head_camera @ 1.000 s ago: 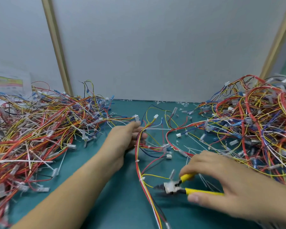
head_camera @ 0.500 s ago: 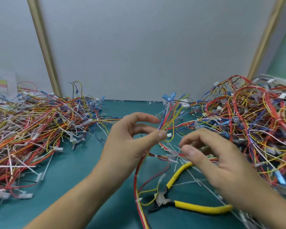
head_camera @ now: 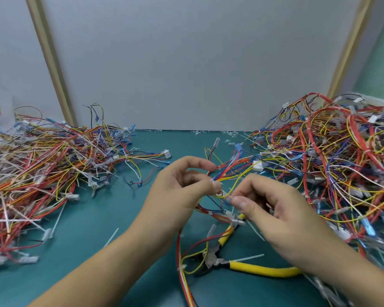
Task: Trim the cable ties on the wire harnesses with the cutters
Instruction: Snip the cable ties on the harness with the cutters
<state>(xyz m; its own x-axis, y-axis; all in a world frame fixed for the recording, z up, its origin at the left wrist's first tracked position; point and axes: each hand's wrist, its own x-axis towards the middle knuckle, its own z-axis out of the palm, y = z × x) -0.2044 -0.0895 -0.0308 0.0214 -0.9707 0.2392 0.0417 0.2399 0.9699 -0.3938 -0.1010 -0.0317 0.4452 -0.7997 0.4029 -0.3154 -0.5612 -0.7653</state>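
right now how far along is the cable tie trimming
Done: some cutting, judging by white offcuts on the mat. In hand: the left hand and right hand both pinch wires of one harness in the middle, while the cutters lie on the mat, unheld. Left: plenty; the left pile bristles with long tie tails. Whether the right pile is trimmed I cannot tell.

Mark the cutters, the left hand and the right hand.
cutters [head_camera: 259, 269], head view, lower yellow handle.
left hand [head_camera: 175, 196], head view, base of the thumb; it pinches the wire harness [head_camera: 224, 172].
right hand [head_camera: 282, 218], head view, back of the hand; it pinches the same wire harness.
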